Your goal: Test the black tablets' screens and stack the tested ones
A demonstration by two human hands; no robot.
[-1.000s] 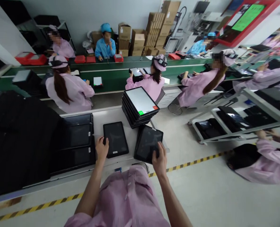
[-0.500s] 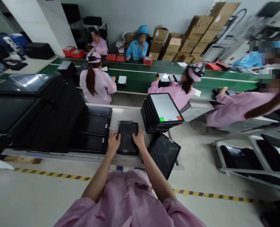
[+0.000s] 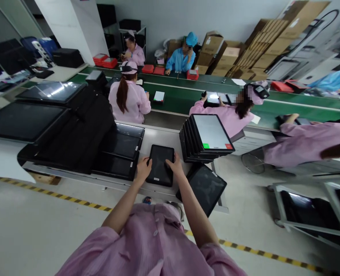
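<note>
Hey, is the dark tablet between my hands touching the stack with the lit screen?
Apart. The head view shows pale tabletop between the dark tablet and the tablet stack, with your right hand at the tablet's near side to the stack.

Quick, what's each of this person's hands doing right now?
Left hand: holding the tablet by its left edge.
Right hand: holding its right edge, thumb on top.
</note>
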